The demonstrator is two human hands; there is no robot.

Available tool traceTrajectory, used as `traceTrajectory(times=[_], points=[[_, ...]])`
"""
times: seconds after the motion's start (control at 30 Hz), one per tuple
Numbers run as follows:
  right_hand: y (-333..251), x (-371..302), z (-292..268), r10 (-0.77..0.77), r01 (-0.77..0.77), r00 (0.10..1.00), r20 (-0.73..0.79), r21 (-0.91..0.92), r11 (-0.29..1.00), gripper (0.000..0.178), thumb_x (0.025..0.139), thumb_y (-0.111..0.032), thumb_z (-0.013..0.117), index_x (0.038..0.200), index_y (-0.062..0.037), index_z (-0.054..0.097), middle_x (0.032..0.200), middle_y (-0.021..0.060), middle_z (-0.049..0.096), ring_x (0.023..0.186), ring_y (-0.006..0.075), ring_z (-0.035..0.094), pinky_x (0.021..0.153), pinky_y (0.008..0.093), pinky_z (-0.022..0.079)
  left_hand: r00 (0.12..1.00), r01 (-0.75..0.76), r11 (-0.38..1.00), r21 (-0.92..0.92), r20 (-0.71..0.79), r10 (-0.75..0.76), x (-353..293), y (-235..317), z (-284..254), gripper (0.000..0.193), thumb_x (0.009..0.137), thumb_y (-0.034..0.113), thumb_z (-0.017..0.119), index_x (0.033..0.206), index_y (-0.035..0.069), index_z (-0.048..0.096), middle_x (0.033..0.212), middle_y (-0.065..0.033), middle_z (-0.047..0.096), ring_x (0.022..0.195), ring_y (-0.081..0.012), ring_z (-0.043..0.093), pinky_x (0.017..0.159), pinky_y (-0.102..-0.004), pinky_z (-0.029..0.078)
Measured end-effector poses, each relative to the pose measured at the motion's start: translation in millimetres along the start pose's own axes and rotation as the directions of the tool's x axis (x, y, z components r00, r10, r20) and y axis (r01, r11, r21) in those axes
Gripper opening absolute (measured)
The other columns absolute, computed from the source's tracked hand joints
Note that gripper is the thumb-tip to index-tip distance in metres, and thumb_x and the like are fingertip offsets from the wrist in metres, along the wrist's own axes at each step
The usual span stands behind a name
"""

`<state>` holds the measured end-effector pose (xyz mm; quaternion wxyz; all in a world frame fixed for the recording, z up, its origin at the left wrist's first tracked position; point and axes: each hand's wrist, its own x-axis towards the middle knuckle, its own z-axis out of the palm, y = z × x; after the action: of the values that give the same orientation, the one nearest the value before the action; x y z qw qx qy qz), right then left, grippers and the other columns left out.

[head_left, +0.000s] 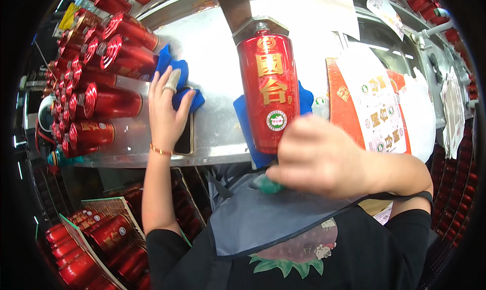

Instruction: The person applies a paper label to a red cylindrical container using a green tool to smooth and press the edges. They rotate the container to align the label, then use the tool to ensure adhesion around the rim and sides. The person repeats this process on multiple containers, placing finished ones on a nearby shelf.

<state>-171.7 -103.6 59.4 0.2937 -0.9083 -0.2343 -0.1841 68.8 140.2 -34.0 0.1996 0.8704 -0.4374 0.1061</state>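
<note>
"Metal surface [217,130] ahead, rows of red bottles [119,101] left of the left grip [169,113]. Where's the one being worked?"

"Just beyond the right grip [321,158], slightly to its left: a red bottle with gold characters [266,80], lying on a blue cloth [246,120]."

"And the grips?"

"Left has its fingers spread at a crumpled blue rag [195,104], well apart from the bottle. Right is curled and blurred, apparently pinching a translucent green piece [270,185]."

"Which step, then?"

"Probably pressing down decals: the round green-and-white seal [276,121] is on, and a printed transfer sheet [362,80] lies beyond the right grip, to its right."

"So the next move?"

"I'd say it calls for the left grip steadying the bottle while the right works its face evenly, without scuffing the gold."
</note>
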Motion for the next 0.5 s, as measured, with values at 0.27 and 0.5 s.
traceTrajectory(times=[0.27, 0.5], points=[[2, 4, 11, -0.214, 0.235, 0.97, 0.112, -0.234, 0.943, 0.021, 0.075, -0.01, 0.077, 0.096, -0.0087, 0.073, 0.078, 0.0044, 0.051, 0.072, 0.0222, 0.055, 0.062, 0.0336, 0.046, 0.989, 0.062, 0.983, 0.175, 0.122, -0.084, 22, -36, 21, 0.02, 0.092, 0.02, 0.072, 0.102, 0.002, 0.075, 0.102, -0.0111, 0.071, 0.098, -0.0317, 0.064, 0.086, -0.0375, 0.052], [-20, -35, -43, 0.521, -0.491, 0.852, -0.05, 0.267, 0.829, 0.022, 0.081, -0.006, 0.08, 0.102, -0.0046, 0.074, 0.084, 0.0058, 0.06, 0.077, 0.0182, 0.057, 0.067, 0.0305, 0.045, 0.929, 0.085, 0.559, -0.825, -0.137, -0.344, 46, 94, -34, 0.015, 0.096, 0.017, 0.069, 0.104, 0.005, 0.072, 0.088, -0.0097, 0.068, 0.077, -0.0257, 0.067, 0.071, -0.0354, 0.054]])
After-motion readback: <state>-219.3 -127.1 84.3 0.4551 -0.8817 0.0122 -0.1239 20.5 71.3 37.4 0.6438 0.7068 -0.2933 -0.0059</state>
